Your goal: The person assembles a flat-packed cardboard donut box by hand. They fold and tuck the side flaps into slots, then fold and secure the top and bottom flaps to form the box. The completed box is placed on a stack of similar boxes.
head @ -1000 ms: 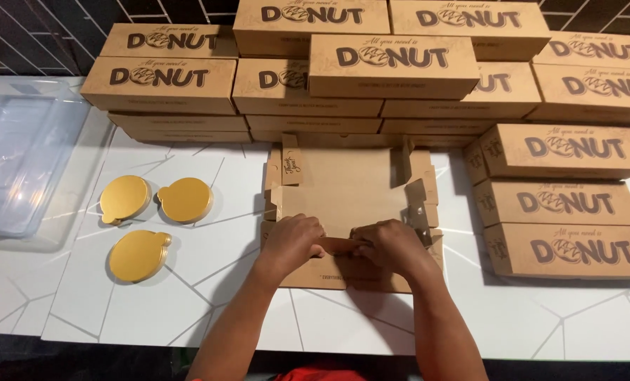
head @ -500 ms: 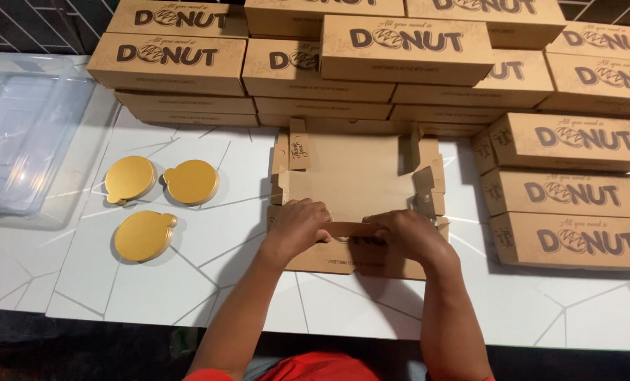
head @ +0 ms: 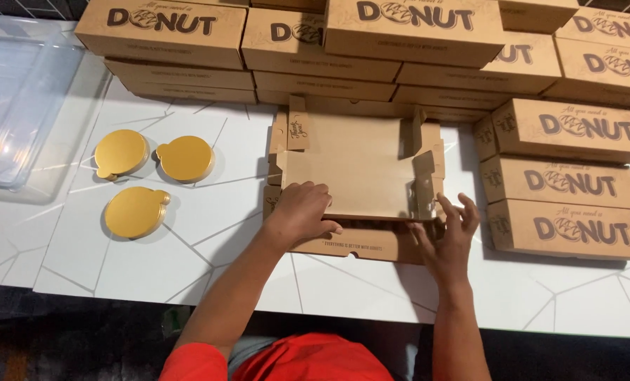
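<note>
top: red, short sleeves | forearms: bare (no watch) | hands: 2, ungloved
</note>
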